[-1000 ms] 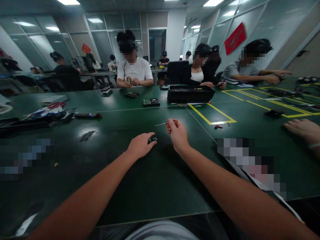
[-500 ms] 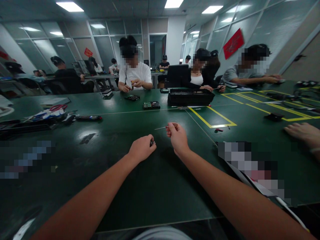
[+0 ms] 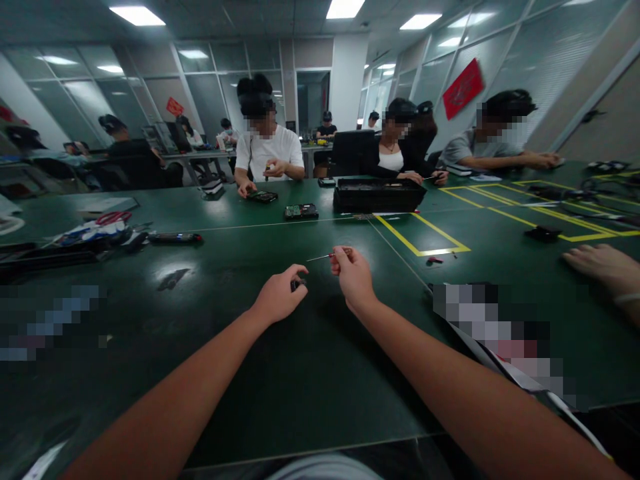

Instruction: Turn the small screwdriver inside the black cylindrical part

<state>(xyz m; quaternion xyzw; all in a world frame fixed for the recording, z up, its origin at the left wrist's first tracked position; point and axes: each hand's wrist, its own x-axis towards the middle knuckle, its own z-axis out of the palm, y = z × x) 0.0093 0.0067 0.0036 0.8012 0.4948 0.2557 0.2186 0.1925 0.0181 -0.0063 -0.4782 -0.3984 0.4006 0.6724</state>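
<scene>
My right hand [image 3: 354, 277] is closed around the handle of a thin screwdriver [image 3: 319, 257]. Its slim metal shaft points left, towards my other hand, and a bit of red shows by the fingers. My left hand [image 3: 280, 293] curls around a small dark object [image 3: 298, 285], mostly hidden by the fingers and too small to name. Thumb and forefinger stand a little apart on that hand. The screwdriver's tip is close to the left fingertips; whether they touch I cannot tell. Both hands are above the green tabletop [image 3: 280, 393].
A black open-topped bin [image 3: 379, 197] and a green circuit board device [image 3: 301, 211] lie further off. Tools and cables [image 3: 103, 230] are heaped at left. At right a co-worker's hand [image 3: 595, 263] rests near yellow tape [image 3: 443, 252]. Other people sit across the table.
My left thumb and forefinger have spread apart somewhat, showing the dark object differently. The right hand keeps its hold on the screwdriver. Across the table, a co-worker's hand has lowered to a device.
</scene>
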